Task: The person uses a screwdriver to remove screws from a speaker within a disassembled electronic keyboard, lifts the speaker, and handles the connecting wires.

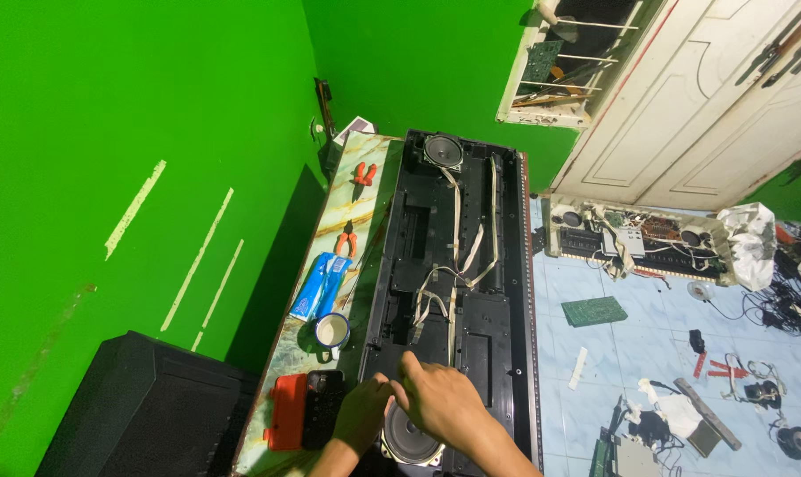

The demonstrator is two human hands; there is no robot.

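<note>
- Grip, both hands: left hand [362,413] and right hand [440,402] meet at the lower centre of the frame, fingertips bunched together over one small spot inside the open keyboard casing [418,221]; whether they pinch anything cannot be told, since the fingers hide the spot.
- Open keyboard casing: long, black, lying lengthwise on the counter [365,159], running from lower centre to upper centre of the frame.
- Near speaker [407,439]: round, grey cone, set in the casing just below the hands; the right forearm crosses over part of it.
- Far speaker [442,151]: same kind, at the upper end of the casing.
- Ribbon cables [458,256]: pale, flat, looping along the casing's middle, ending close above the hands.
- Counter items, left of the casing: white enamel mug [333,331], blue packet [319,284], orange-handled pliers [346,238], red-handled cutters [364,172], red case with dark device [305,411].
- Floor, right of frame: second opened keyboard [634,238], green circuit board [594,311], scattered cables and parts.
- Risk, judged: the ribbon cables lie near the working fingers, so a tug or snag could tear one or unseat it.
- Risk, judged: the forearm above the near speaker could press and dent its cone.
- Risk, judged: the mug stands close to the casing edge and the left elbow; a knock could tip it into the electronics.
</note>
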